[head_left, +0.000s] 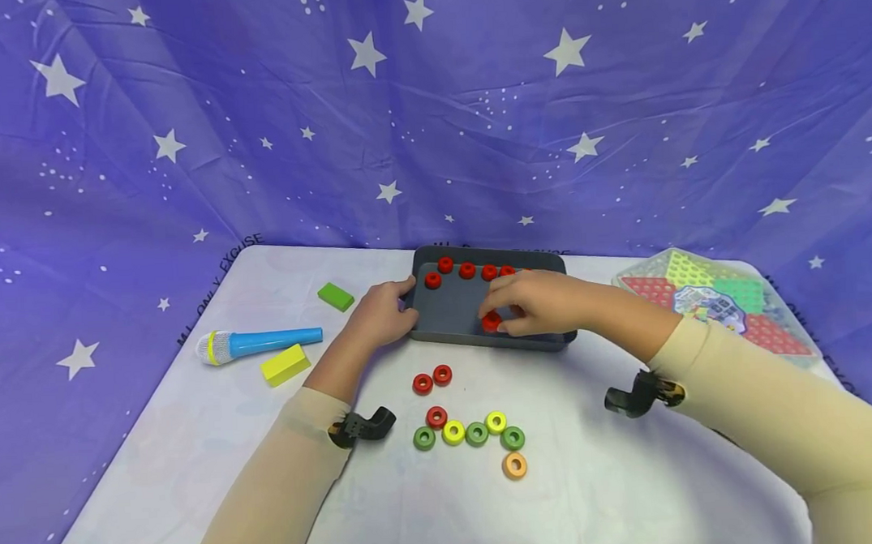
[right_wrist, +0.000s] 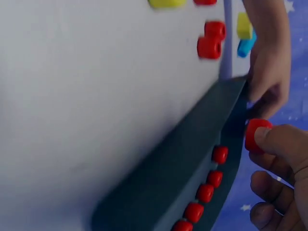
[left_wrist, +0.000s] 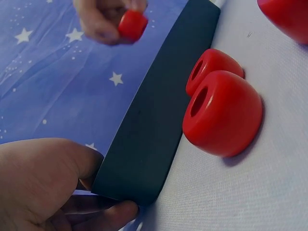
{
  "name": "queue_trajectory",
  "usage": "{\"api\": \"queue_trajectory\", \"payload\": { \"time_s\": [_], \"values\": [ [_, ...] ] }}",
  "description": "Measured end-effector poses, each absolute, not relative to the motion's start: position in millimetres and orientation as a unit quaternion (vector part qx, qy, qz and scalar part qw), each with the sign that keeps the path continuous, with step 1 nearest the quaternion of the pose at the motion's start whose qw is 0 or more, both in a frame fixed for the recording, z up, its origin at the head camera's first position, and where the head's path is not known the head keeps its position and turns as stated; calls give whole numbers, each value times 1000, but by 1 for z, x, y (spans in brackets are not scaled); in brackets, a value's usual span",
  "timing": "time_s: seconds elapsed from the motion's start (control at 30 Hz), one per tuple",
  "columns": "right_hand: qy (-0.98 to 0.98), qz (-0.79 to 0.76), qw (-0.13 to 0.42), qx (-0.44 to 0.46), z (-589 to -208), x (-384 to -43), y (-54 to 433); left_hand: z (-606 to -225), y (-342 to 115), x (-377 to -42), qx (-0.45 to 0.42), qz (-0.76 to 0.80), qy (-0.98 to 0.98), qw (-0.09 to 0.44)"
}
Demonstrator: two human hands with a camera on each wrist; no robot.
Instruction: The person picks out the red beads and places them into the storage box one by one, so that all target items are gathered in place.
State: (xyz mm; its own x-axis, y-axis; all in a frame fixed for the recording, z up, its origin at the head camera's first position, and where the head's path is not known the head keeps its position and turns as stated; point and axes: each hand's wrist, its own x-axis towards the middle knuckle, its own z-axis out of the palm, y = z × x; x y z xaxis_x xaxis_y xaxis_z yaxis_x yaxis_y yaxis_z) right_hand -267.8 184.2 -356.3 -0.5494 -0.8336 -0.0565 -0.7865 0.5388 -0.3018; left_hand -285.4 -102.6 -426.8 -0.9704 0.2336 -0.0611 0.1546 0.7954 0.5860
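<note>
My left hand grips the left end of a dark grey tray, its thumb and fingers around the corner in the left wrist view. Over the front part of the tray, my right hand pinches a red bead with a hole through it between thumb and fingertips. Inside the tray, several red beads stand in a row along the far wall, with one more at the left. An orange bead behind my right hand is mostly hidden.
In front of the tray lie two red beads, then a group of red, green, yellow and orange beads. A toy microphone, yellow block and green block lie left. At the right is a clear compartment box.
</note>
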Motion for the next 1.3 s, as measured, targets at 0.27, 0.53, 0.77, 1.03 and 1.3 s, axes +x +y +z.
{"api": "queue_trajectory", "payload": {
  "time_s": [0.27,0.53,0.77,1.03,1.3],
  "values": [
    [882,-94,103,-450,-355,-307,175,-427,-102,-286,105,301,945,66],
    [888,-56,91,-447,-359,-335,158,-429,-104,-285,102,307,944,69],
    [895,-24,92,-436,-372,-354,141,-429,-103,-286,102,301,945,75],
    [893,-2,93,-440,-387,-369,130,-427,-102,-286,103,300,946,73],
    [897,6,105,-430,-391,-373,128,-426,-101,-286,97,301,946,79]
  ]
}}
